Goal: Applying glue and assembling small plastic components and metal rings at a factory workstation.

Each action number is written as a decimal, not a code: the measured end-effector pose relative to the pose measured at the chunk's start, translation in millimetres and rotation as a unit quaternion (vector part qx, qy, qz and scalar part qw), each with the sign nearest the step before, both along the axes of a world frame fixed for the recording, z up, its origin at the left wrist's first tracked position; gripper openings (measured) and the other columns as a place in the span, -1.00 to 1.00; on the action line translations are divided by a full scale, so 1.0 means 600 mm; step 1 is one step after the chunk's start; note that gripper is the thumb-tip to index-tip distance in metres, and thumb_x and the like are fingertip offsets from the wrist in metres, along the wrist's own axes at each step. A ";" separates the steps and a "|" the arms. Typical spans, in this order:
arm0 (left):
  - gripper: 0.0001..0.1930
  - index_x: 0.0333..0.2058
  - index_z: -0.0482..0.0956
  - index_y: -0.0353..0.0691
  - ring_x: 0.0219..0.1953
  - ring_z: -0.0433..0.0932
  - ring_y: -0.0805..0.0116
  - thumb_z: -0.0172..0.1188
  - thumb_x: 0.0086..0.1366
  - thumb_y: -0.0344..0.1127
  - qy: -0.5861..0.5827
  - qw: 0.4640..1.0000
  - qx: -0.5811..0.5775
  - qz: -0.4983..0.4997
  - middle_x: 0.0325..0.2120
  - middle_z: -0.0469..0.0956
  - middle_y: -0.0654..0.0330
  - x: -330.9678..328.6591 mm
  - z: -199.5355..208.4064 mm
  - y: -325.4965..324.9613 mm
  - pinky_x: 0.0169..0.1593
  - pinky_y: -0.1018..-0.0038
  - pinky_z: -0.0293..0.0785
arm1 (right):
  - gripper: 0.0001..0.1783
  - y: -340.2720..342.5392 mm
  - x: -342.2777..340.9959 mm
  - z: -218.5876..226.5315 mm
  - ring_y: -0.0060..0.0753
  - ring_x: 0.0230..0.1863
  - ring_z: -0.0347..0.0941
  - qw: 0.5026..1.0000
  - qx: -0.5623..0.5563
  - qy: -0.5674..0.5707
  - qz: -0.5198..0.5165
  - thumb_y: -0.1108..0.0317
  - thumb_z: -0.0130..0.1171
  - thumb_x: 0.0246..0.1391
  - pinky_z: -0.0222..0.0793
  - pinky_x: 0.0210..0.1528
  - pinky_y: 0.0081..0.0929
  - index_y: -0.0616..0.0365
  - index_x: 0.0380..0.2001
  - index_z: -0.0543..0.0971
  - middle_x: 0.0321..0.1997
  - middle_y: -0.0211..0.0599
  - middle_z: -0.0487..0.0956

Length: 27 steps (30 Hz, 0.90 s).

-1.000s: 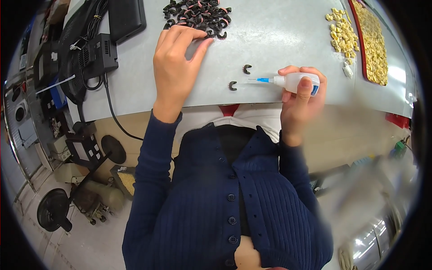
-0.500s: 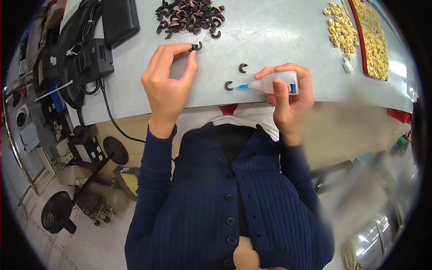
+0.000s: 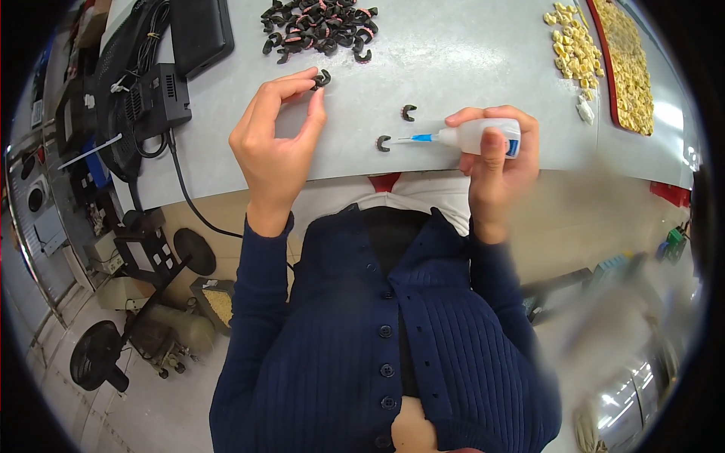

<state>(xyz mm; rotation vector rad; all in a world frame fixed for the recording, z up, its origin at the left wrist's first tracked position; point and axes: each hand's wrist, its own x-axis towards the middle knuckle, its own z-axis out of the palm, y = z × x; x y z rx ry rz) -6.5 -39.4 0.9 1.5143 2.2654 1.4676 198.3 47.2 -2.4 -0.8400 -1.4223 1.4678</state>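
Observation:
Between the thumb and forefinger of my left hand (image 3: 272, 140) is a small black C-shaped piece (image 3: 322, 78). My right hand (image 3: 502, 162) is closed around a white squeeze bottle (image 3: 483, 137) with a blue needle tip (image 3: 421, 138), held sideways and pointing left. Just left of the needle end, a dark C-shaped piece (image 3: 383, 143) lies on the table, apart from the tip. Another such piece (image 3: 408, 112) rests slightly farther back to its right. A heap of black C-shaped pieces (image 3: 321, 29), some with pink edges, sits at the far side.
Yellow tooth-like pieces (image 3: 578, 57) are spread on the grey table (image 3: 468, 60) at the right, beside a red-rimmed tray (image 3: 610, 98) full of more. To the left stand a black box (image 3: 168, 98) with a cable and a dark flat case (image 3: 200, 34). A small fan (image 3: 94, 355) is lower left.
My right hand has drawn the bottle to the right, so its needle has moved off the dark piece. My left hand has shifted slightly left, still pinching its piece.

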 end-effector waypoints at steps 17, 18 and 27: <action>-0.85 -0.30 0.62 -0.30 -0.37 0.58 0.29 0.27 0.11 -0.57 -0.036 0.996 -0.061 -0.062 -0.40 0.59 0.13 0.018 0.028 -0.030 -0.27 0.48 0.50 | -0.74 0.003 0.001 -0.002 -0.74 -0.64 0.22 0.999 -0.015 0.023 -0.027 0.24 0.08 0.29 0.19 -0.59 -0.77 0.17 -0.12 0.34 -0.34 -0.07 0.64; -0.85 -0.30 0.62 -0.30 -0.36 0.57 0.27 0.27 0.10 -0.58 -0.032 0.993 -0.078 -0.084 -0.40 0.58 0.13 0.025 0.027 -0.032 -0.27 0.46 0.48 | -0.74 0.002 0.000 -0.002 -0.74 -0.64 0.22 0.999 -0.015 0.023 -0.026 0.24 0.08 0.29 0.19 -0.59 -0.77 0.17 -0.12 0.34 -0.34 -0.07 0.64; -0.82 -0.29 0.62 -0.28 -0.35 0.54 0.22 0.26 0.09 -0.58 0.072 0.990 -0.056 -0.105 -0.40 0.56 0.13 -0.018 0.017 0.005 -0.29 0.41 0.46 | -0.74 0.002 -0.001 0.003 -0.73 -0.63 0.23 0.999 -0.015 0.024 -0.034 0.25 0.08 0.29 0.20 -0.58 -0.76 0.19 -0.12 0.35 -0.33 -0.05 0.64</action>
